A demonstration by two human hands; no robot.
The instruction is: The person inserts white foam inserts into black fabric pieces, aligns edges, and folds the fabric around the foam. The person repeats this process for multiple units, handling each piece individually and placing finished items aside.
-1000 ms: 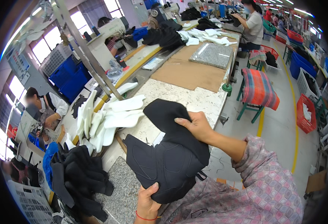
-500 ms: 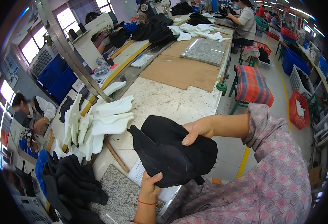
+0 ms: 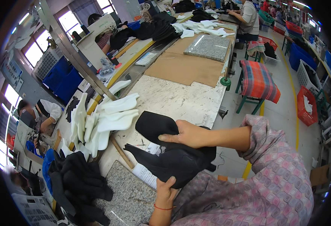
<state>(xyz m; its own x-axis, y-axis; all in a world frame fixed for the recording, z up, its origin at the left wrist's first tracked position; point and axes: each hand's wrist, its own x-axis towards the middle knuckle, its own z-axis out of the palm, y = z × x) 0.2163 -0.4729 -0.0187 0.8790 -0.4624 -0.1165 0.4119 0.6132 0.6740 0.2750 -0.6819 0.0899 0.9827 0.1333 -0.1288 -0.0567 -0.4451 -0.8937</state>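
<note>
A black sewn fabric piece (image 3: 173, 162) is held between my two hands, over the near edge of the table. My right hand (image 3: 184, 133) grips its upper part, thumb on top, with a rounded flap sticking out to the left. Around its lower edge my left hand (image 3: 166, 192) is closed, thumb uppermost; the other fingers are hidden beneath the fabric. Left of the piece lie white foam pads (image 3: 105, 120) in a fanned stack. A pile of similar black fabric pieces (image 3: 79, 180) sits at the near left.
A speckled stone slab (image 3: 127, 197) and a wooden stick (image 3: 122, 152) lie near my left hand, beside a printed paper sheet (image 3: 144, 175). Farther off are cardboard (image 3: 188, 69) and another slab (image 3: 206, 47). A metal post (image 3: 73, 49) rises at left. A cloth-covered stool (image 3: 259, 81) stands right.
My right hand has moved left along the fabric piece, and its upper flap now stands apart from the lower part. My left hand has shifted slightly right and down.
</note>
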